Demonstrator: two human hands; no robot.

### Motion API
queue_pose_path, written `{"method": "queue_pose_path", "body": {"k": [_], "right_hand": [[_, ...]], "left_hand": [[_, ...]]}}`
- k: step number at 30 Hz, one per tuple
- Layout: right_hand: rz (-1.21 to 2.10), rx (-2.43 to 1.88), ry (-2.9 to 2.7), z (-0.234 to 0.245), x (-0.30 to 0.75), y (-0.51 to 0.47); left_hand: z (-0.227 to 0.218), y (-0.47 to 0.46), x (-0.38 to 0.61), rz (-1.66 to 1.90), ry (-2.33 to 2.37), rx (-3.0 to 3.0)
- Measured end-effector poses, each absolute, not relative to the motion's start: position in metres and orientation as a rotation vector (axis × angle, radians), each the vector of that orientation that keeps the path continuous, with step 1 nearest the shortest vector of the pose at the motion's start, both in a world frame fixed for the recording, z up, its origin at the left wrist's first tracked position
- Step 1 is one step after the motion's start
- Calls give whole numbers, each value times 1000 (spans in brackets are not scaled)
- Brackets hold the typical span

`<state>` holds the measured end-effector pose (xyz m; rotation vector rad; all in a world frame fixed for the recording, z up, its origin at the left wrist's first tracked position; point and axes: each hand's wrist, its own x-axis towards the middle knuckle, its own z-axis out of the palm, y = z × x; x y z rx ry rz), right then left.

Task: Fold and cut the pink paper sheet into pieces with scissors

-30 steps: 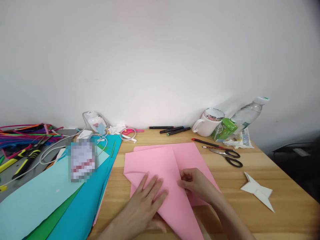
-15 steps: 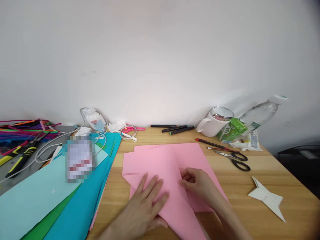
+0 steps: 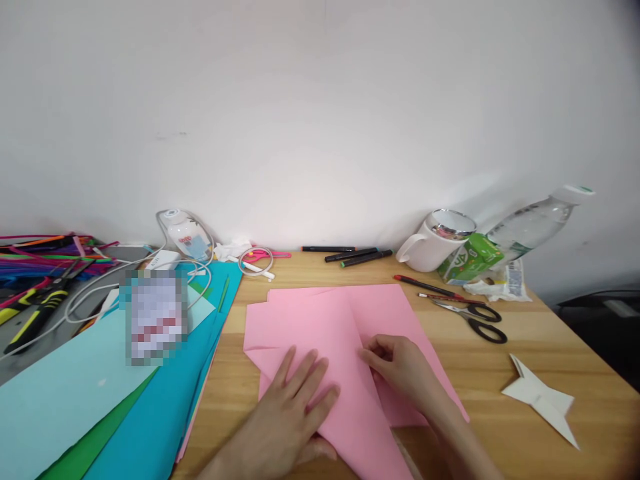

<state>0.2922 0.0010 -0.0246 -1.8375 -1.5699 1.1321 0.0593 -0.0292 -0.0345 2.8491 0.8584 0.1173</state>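
A large pink sheet of paper (image 3: 320, 320), with part of it folded over, lies on the wooden table in front of me. My left hand (image 3: 297, 407) rests flat on the folded layer, its fingers spread. At the slanting edge of that layer, my right hand (image 3: 395, 363) has its thumb and index finger pinched together on the paper. The flap stands slightly raised along this edge. Its lower corner runs down past the bottom of the view, between my forearms.
Coloured paper sheets (image 3: 145, 420) and a blurred-out device (image 3: 157, 317) are on the left, near pliers (image 3: 43, 317) and pipe cleaners. Markers (image 3: 357, 255) lie at the back. A mug (image 3: 433, 243), bottle (image 3: 535, 223), scissors (image 3: 480, 320) and folded white paper star (image 3: 543, 399) are on the right.
My right thumb and fingers have drawn closer together at the flap's edge. The left hand stays where it was, and the view has shifted slightly.
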Motion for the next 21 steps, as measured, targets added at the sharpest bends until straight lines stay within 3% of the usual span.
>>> {"method": "queue_pose_path", "body": {"k": [21], "right_hand": [[775,-2070,-1693,-24,299,7]], "left_hand": [[-31,-21,80,81,834,2870]]}}
